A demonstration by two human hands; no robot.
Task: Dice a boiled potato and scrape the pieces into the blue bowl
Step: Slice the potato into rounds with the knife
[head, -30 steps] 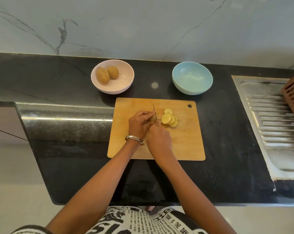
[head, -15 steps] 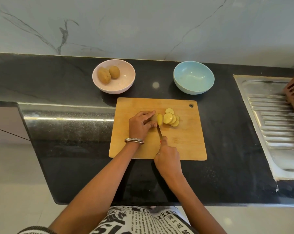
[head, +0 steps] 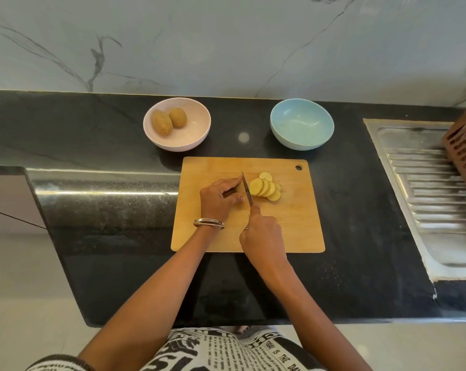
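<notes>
Right hand (head: 262, 232) is curled round the handle of a knife (head: 247, 190), whose blade runs away from it and stands on edge over the cutting board (head: 301, 226); only a sliver of red handle shows above the knuckles. Left hand (head: 220, 199), just beside the blade on its left, has its fingers bent down over the uncut remainder of the potato (head: 240, 187), which is almost wholly hidden under them, so how much is left cannot be told. Fingertips of that hand lie right against the flat of the blade. A metal bangle (head: 209, 223) sits on the left wrist.

On the other side of the blade, to the right of the left hand, a fan of potato slices (head: 265, 187) lies overlapping on the board, pale yellow with thin brown skin at the rims; 1 slice lies flat just beyond the rest.

Beyond the right hand and a little to its right, off the board on the black worktop (head: 360, 210), stands the blue bowl (head: 302, 128), with no potato in it. Beyond the left hand and to its left stands a pink bowl (head: 177, 124) holding 2 whole potatoes (head: 169, 121) in their skins, touching each other. Far to the right of the right hand lies a steel sink drainer (head: 427, 188), with a brown slotted basket (head: 465, 145) at the frame edge.
</notes>
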